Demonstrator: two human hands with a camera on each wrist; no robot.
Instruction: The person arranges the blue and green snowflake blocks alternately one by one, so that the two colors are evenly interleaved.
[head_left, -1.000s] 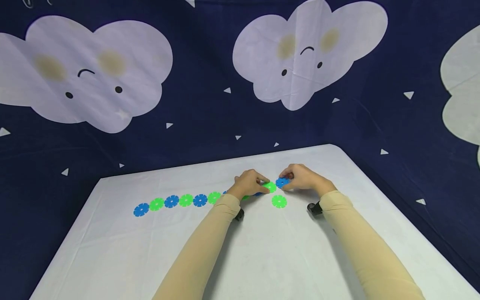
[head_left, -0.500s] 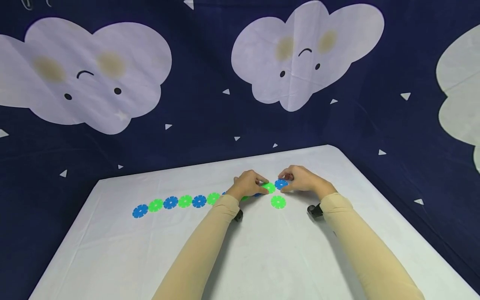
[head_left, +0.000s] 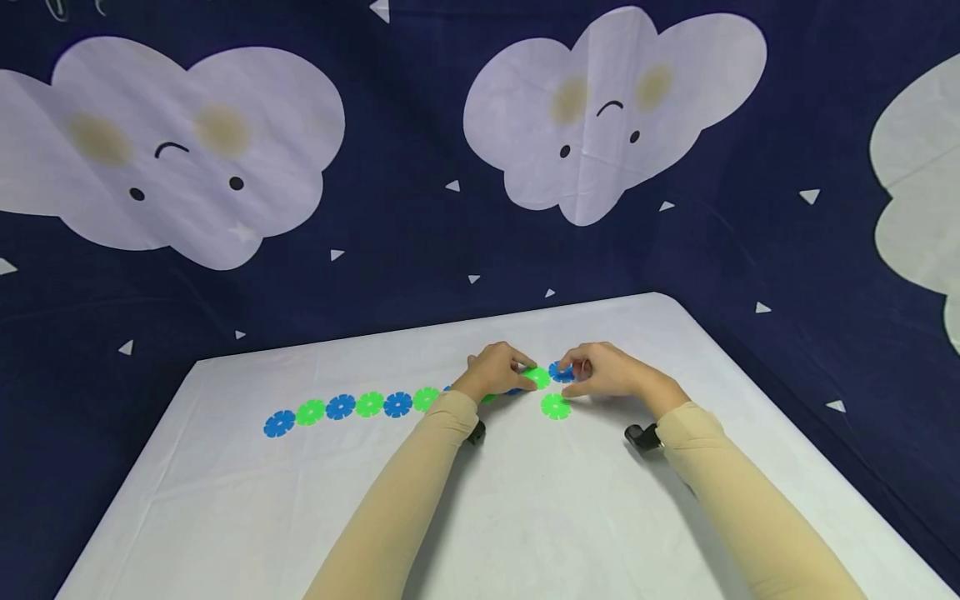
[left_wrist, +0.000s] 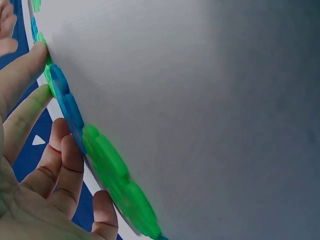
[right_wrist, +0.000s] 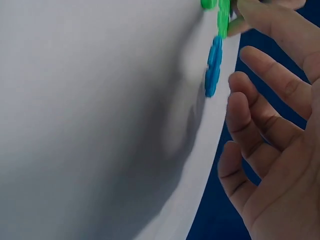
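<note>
A line of notched plastic discs, blue and green by turns, lies on the white table. My left hand [head_left: 497, 369] pinches a green notched disc [head_left: 537, 377] near the line's right end between thumb and index finger; its other fingers lie by the neighbouring discs. To the right is a blue notched disc [right_wrist: 213, 67], its edge against the green one. Over that blue disc hovers my right hand [head_left: 609, 369], fingers loosely bent and apart from it in the right wrist view. A loose green disc [head_left: 556, 407] lies just in front, close to the right thumb.
Leftward, the line runs on to a blue disc [head_left: 279, 423] at its far end; my left forearm hides part of it. The white table [head_left: 525, 517] ends at a dark blue cloth [head_left: 405, 208] printed with clouds. Each wrist carries a black camera [head_left: 642, 437].
My right hand has let go of the blue disc and shifted slightly right and nearer, its thumb now by the loose green disc. My left hand stays on its green disc.
</note>
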